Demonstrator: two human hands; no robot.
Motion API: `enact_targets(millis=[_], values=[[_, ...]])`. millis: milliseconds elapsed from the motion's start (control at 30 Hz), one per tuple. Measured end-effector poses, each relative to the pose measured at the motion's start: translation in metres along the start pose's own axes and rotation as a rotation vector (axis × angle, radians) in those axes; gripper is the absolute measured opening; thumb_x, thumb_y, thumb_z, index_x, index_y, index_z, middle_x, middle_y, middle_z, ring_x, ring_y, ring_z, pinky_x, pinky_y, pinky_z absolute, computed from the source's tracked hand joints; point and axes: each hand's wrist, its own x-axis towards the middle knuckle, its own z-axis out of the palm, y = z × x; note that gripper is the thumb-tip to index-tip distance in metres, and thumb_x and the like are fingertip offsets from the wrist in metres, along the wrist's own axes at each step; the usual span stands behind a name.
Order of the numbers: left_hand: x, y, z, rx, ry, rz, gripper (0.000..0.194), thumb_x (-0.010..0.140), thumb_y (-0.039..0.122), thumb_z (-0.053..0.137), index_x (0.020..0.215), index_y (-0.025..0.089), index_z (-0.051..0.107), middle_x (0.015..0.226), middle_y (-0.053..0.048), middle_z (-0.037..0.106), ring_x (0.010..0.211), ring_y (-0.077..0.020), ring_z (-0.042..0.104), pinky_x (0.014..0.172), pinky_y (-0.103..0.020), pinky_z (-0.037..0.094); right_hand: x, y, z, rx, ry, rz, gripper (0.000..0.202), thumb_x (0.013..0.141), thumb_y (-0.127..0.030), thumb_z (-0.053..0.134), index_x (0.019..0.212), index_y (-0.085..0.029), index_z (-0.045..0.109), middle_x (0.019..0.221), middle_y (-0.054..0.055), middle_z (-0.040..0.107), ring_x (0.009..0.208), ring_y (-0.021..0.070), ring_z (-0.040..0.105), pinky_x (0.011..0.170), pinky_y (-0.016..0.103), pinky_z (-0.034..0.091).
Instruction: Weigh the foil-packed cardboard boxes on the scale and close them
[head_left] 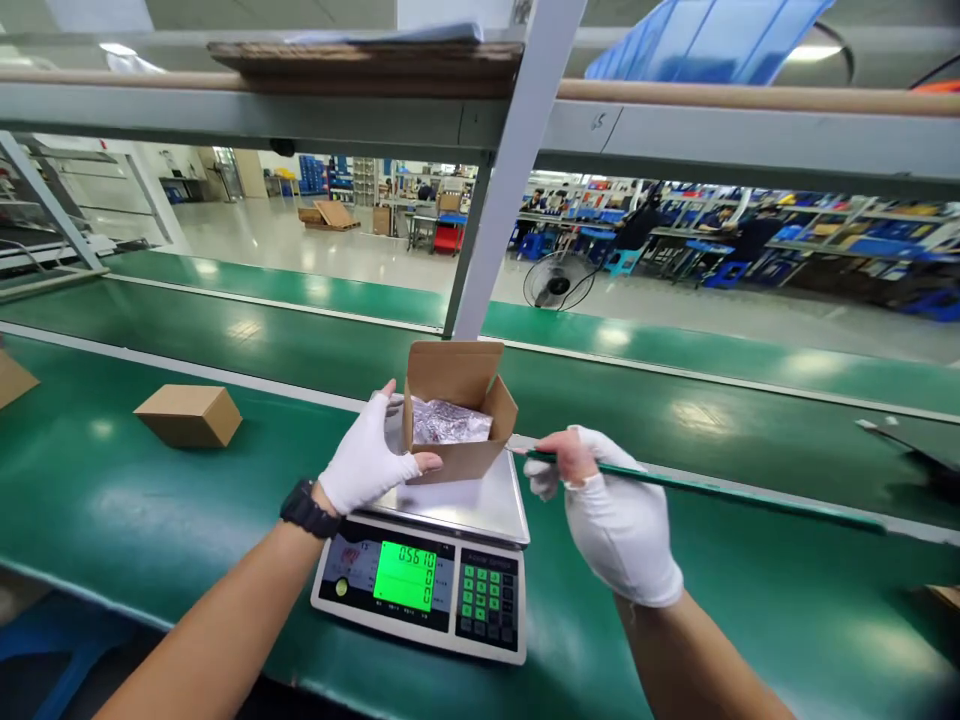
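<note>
An open cardboard box [459, 462] stands on the metal plate of a digital scale [420, 590], whose green display is lit. Inside the box lies a silvery foil packet [450, 422]. My left hand [371, 455], in a white glove with bare fingertips, grips the box's left side, thumb at the front. My right hand [611, 510], gloved the same way, is closed around a long thin green stick [720, 487]. The stick's left tip is near the box's right side; whether they touch is unclear.
A closed cardboard box [189, 414] sits left on the green table [187, 520], with part of another box [11, 380] at the left edge. A white post [499, 190] rises behind the scale. Overhead, a shelf holds a blue bin [697, 45]. A fan [558, 282] stands beyond.
</note>
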Motion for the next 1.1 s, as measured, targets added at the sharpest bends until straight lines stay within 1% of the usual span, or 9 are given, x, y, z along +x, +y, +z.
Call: enact_targets(millis=[67, 100, 167, 233, 300, 400, 467, 667, 1100], values=[[-0.004, 0.010, -0.002, 0.144, 0.141, -0.020, 0.063, 0.071, 0.059, 0.073, 0.114, 0.019, 0.052, 0.107, -0.008, 0.063, 0.101, -0.0239, 0.060, 0.088, -0.036, 0.047, 0.004, -0.007, 0.018, -0.028, -0.068, -0.057, 0.026, 0.092, -0.045, 0.058, 0.089, -0.021, 0.068, 0.075, 0.002, 0.066, 0.061, 0.0138, 0.060, 0.057, 0.025, 0.049], [-0.004, 0.014, -0.002, 0.193, 0.158, -0.028, 0.047, 0.079, 0.061, 0.064, 0.099, 0.020, 0.056, 0.091, -0.004, 0.064, 0.087, -0.0207, 0.061, 0.079, -0.034, 0.047, 0.009, -0.008, 0.027, -0.044, -0.095, -0.087, 0.025, 0.092, -0.044, 0.058, 0.093, -0.021, 0.068, 0.080, 0.002, 0.067, 0.065, 0.0144, 0.060, 0.061, 0.026, 0.050], [-0.004, 0.018, -0.001, 0.226, 0.136, -0.033, 0.041, 0.091, 0.058, 0.046, 0.077, 0.021, 0.054, 0.068, 0.000, 0.057, 0.066, -0.0166, 0.056, 0.065, -0.030, 0.042, 0.021, -0.008, 0.043, -0.076, -0.155, -0.117, 0.025, 0.091, -0.044, 0.059, 0.091, -0.021, 0.067, 0.079, 0.001, 0.066, 0.068, 0.0150, 0.059, 0.063, 0.026, 0.049], [-0.003, 0.016, 0.000, 0.152, 0.128, -0.044, 0.042, 0.095, 0.052, 0.037, 0.070, 0.021, 0.051, 0.063, -0.001, 0.055, 0.060, -0.0156, 0.052, 0.059, -0.029, 0.039, 0.033, -0.006, 0.056, -0.113, -0.251, -0.084, 0.029, 0.090, -0.046, 0.057, 0.080, -0.020, 0.064, 0.069, 0.000, 0.062, 0.063, 0.0148, 0.056, 0.060, 0.026, 0.046], [-0.004, 0.010, 0.000, -0.020, 0.122, -0.107, 0.038, 0.094, 0.047, 0.036, 0.072, 0.021, 0.052, 0.063, -0.003, 0.057, 0.058, -0.0159, 0.054, 0.057, -0.028, 0.042, 0.041, -0.004, 0.064, -0.174, -0.349, -0.021, 0.033, 0.091, -0.048, 0.055, 0.074, -0.020, 0.060, 0.064, -0.001, 0.059, 0.059, 0.0146, 0.055, 0.058, 0.025, 0.044], [-0.005, -0.001, 0.000, -0.332, 0.027, -0.229, 0.034, 0.090, 0.046, 0.038, 0.086, 0.018, 0.058, 0.068, -0.006, 0.062, 0.056, -0.0169, 0.057, 0.054, -0.028, 0.046, 0.047, -0.002, 0.074, -0.243, -0.428, 0.026, 0.033, 0.092, -0.048, 0.052, 0.074, -0.021, 0.058, 0.064, -0.001, 0.063, 0.059, 0.0151, 0.057, 0.058, 0.026, 0.044], [-0.006, -0.006, 0.001, -0.447, 0.002, -0.246, 0.037, 0.089, 0.047, 0.040, 0.094, 0.017, 0.060, 0.071, -0.007, 0.064, 0.055, -0.0166, 0.058, 0.054, -0.028, 0.048, 0.049, -0.002, 0.080, -0.240, -0.469, 0.029, 0.033, 0.093, -0.045, 0.050, 0.071, -0.021, 0.055, 0.063, -0.001, 0.063, 0.059, 0.0157, 0.059, 0.060, 0.026, 0.045], [-0.006, -0.011, 0.002, -0.478, -0.008, -0.195, 0.039, 0.091, 0.048, 0.041, 0.094, 0.016, 0.062, 0.071, -0.006, 0.064, 0.055, -0.0154, 0.056, 0.055, -0.027, 0.049, 0.049, 0.000, 0.093, -0.237, -0.493, 0.032, 0.029, 0.093, -0.038, 0.050, 0.070, -0.021, 0.058, 0.067, 0.001, 0.067, 0.061, 0.0173, 0.063, 0.062, 0.027, 0.047], [-0.008, -0.010, 0.001, -0.449, 0.000, -0.179, 0.039, 0.090, 0.049, 0.041, 0.092, 0.015, 0.061, 0.070, -0.006, 0.064, 0.056, -0.0155, 0.057, 0.056, -0.027, 0.048, 0.048, 0.002, 0.093, -0.250, -0.483, 0.020, 0.034, 0.094, -0.040, 0.050, 0.067, -0.021, 0.059, 0.068, 0.002, 0.068, 0.065, 0.0181, 0.064, 0.064, 0.027, 0.047]])
